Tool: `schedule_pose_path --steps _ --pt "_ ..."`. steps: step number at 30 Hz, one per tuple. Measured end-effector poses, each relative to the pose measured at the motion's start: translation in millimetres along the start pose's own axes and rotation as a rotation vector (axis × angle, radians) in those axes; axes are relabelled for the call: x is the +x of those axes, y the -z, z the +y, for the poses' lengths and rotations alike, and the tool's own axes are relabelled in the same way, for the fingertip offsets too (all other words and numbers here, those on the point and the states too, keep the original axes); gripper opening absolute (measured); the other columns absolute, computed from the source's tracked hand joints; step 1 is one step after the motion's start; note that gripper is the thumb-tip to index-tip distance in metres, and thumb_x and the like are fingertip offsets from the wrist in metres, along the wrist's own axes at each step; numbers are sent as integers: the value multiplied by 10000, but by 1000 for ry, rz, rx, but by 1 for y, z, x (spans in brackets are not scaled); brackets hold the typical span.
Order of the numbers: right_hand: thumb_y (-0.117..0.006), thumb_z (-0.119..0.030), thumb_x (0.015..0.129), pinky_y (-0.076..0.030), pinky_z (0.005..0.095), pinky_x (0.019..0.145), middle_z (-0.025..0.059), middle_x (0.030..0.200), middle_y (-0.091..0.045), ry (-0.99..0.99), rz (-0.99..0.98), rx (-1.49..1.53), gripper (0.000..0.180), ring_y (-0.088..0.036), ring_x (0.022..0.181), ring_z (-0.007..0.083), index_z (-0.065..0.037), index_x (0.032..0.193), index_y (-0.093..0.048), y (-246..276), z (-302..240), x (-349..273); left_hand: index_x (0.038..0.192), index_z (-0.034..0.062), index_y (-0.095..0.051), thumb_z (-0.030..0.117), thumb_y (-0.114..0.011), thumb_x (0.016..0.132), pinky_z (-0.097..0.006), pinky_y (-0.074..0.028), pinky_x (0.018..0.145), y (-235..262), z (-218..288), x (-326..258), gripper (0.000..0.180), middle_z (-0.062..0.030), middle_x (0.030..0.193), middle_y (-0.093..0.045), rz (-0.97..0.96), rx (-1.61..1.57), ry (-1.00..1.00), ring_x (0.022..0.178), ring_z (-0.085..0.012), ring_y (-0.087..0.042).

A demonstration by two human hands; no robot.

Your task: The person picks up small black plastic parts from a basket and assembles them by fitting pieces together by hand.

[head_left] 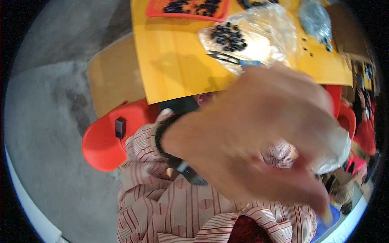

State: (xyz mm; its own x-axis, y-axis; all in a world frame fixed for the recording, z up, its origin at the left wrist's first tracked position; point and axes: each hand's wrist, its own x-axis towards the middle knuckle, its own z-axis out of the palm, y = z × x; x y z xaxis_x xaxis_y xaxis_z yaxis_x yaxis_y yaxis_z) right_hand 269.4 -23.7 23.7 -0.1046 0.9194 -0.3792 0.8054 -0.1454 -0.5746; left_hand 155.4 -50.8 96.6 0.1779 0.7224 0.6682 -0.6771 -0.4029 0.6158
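Note:
My left hand (259, 137) is raised close to the camera, blurred and filling the middle of the view, back toward me, fingers reaching right and down. A black band (162, 139) circles its wrist above a striped pink sleeve (139, 156). A pale, crumpled plastic piece (338, 152) lies at its fingertips; whether the fingers grip it is unclear. My right hand is out of sight. Beyond the hand, a yellow wooden table (174, 69) carries a clear plastic sheet (267, 28) with a heap of small dark round pieces (229, 36) and dark tongs with a blue handle (231, 58).
An orange tray (156, 10) with more dark pieces sits at the table's far edge, a filled clear bag (316, 18) at the right. A red plastic chair (103, 148) with a small black object (120, 127) stands on the grey floor (44, 121). Someone in red (366, 133) is at the far right.

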Motion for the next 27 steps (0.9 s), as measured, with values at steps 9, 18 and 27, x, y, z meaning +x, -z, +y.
schedule_pose_path --steps 9,18,27 --pt "-735 -276 745 -436 311 559 65 686 -516 979 261 176 356 -532 625 200 -19 958 -611 0 45 25 1195 20 -545 366 -820 603 -332 -444 850 73 -3 -58 739 -94 1065 -592 48 1021 487 953 -209 -548" --pt "-705 -361 743 -407 359 556 62 665 -508 1017 178 293 372 -504 632 257 -35 774 -528 -9 43 28 1229 51 -539 329 -799 638 -355 -470 866 68 -17 -62 704 -135 1131 -596 -42 1100 481 1017 -271 -576" --pt "-697 -378 770 -478 285 508 80 728 -526 1129 155 309 449 -567 595 182 27 930 -588 -6 44 27 1177 30 -575 356 -791 645 -333 -486 835 66 -23 -61 660 -139 1107 -609 -36 1006 383 983 -257 -601"
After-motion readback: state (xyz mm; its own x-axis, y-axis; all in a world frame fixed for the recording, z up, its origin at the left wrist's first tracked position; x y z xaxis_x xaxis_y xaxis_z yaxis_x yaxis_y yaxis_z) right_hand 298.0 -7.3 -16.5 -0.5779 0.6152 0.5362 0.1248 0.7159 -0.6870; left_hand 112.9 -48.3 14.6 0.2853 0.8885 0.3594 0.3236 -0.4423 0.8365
